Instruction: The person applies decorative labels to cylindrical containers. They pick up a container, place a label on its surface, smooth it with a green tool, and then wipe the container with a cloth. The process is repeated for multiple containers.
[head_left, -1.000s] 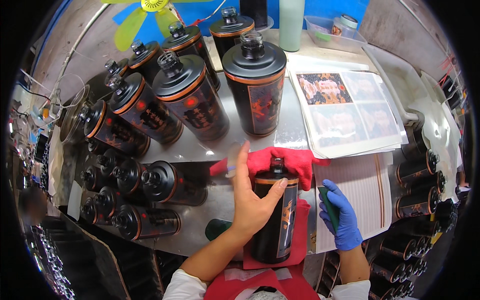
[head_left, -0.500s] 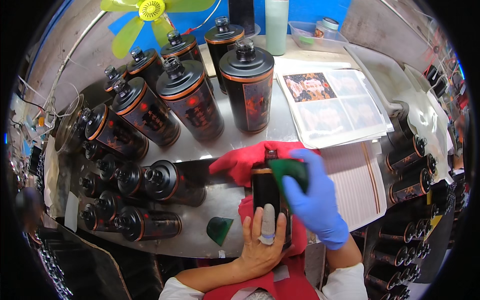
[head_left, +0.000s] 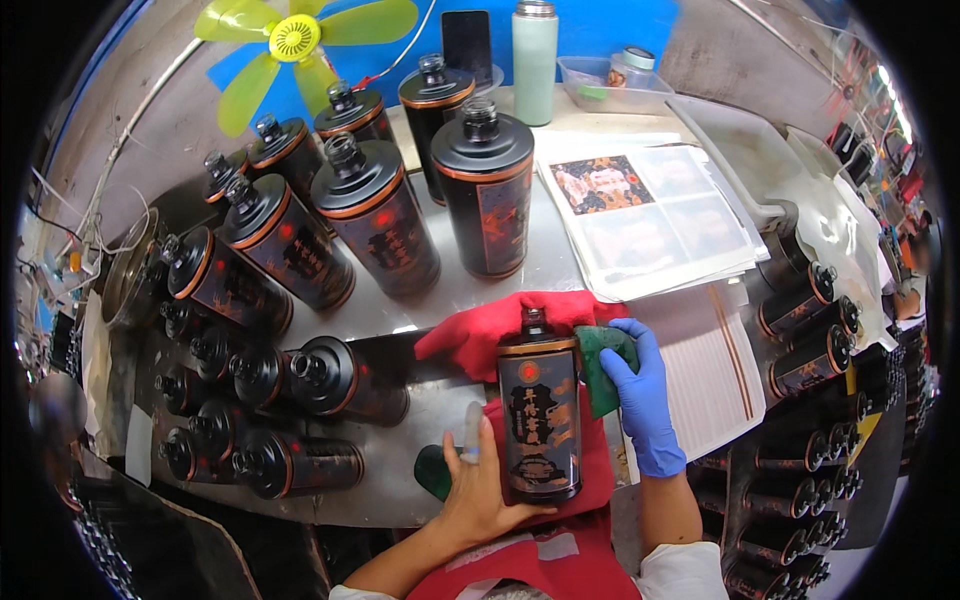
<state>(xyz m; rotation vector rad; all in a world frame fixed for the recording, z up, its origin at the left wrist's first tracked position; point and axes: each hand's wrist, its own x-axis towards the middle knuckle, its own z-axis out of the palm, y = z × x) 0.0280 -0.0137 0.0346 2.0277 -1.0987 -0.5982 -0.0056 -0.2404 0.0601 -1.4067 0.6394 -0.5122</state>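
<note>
A black bottle (head_left: 540,425) with orange bands and a printed front leans on a red cloth (head_left: 470,335) in front of me. My left hand (head_left: 480,478) is at its lower left, fingers spread and the thumb by the base; one finger wears a grey cover. Gloved in blue, my right hand (head_left: 645,390) grips a dark green flat scraper (head_left: 598,375) beside the bottle's upper right edge. Partly hidden behind my left hand, a second green scraper (head_left: 432,472) lies on the metal table (head_left: 390,460).
Several similar bottles (head_left: 375,230) stand at the back left, and more bottles (head_left: 345,385) lie nearer. Printed sheets (head_left: 640,225) and a striped sheet (head_left: 700,370) are on the right. Behind are a yellow-green fan (head_left: 295,38), a pale green flask (head_left: 535,70) and a plastic tub (head_left: 600,95).
The bottle has turned, so its printed front now shows. My right hand has drawn the scraper from across the bottle to its right. My left hand has slid off its front to the left.
</note>
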